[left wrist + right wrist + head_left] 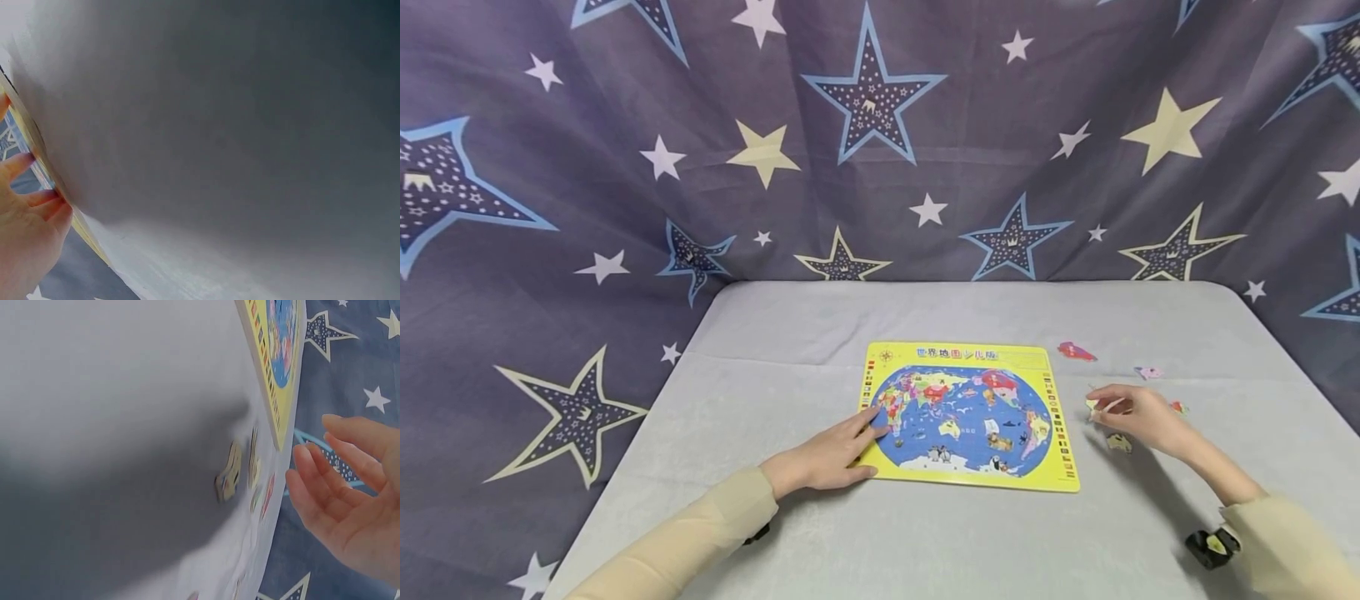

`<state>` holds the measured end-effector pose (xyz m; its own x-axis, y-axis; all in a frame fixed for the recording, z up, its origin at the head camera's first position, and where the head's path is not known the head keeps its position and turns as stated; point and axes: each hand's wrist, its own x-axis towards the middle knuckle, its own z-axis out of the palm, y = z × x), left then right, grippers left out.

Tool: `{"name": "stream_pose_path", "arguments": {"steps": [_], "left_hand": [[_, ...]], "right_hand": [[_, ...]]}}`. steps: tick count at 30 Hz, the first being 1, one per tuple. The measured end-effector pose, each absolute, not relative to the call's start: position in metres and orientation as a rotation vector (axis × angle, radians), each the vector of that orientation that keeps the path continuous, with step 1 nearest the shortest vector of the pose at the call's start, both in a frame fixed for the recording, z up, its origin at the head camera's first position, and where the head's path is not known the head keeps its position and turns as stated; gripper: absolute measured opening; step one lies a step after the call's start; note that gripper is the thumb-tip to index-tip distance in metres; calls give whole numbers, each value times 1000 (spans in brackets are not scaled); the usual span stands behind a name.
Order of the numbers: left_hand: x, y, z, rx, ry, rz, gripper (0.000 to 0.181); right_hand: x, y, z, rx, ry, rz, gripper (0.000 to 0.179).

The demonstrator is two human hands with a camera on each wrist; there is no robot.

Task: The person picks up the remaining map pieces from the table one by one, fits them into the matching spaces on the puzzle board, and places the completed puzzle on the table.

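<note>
A yellow-bordered world map puzzle board [970, 492] lies flat on the table, its blue map facing up. On its left edge rests my left hand [835, 450], fingers spread over the border and onto the map; the left wrist view shows the fingers [47, 203] at that edge. To the right of the board hovers my right hand [1138, 417], fingers loosely bent, with nothing between them in the right wrist view. Close by its fingertips is a pale puzzle piece [1091, 406]. Below the hand lies another cream puzzle piece [1119, 443], also visible in the right wrist view.
A red piece [1077, 352] lies by the board's upper right corner. A pink piece [1148, 372] sits farther right, and a red-and-green piece [1180, 407] shows behind the right hand. The grey tabletop [790, 350] meets a star-patterned curtain [865, 192].
</note>
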<state>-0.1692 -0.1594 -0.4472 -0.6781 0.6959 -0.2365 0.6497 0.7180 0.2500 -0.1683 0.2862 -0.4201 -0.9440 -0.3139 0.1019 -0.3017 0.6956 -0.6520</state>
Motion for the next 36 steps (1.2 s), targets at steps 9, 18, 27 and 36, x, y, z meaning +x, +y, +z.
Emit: {"name": "stream_pose_path", "arguments": {"steps": [9, 18, 27, 36], "left_hand": [[-170, -160, -448, 1053, 2609, 201, 61], [-170, -159, -448, 1054, 2610, 201, 61], [-170, -159, -447, 1049, 2607, 210, 61], [-170, -159, -446, 1049, 2602, 209, 60]], "right_hand": [[-160, 310, -420, -574, 2987, -1091, 22], [-150, 333, -421, -583, 3021, -1107, 24], [-140, 358, -430, -689, 2886, -1263, 25], [-134, 371, -437, -647, 2884, -1155, 27]]}}
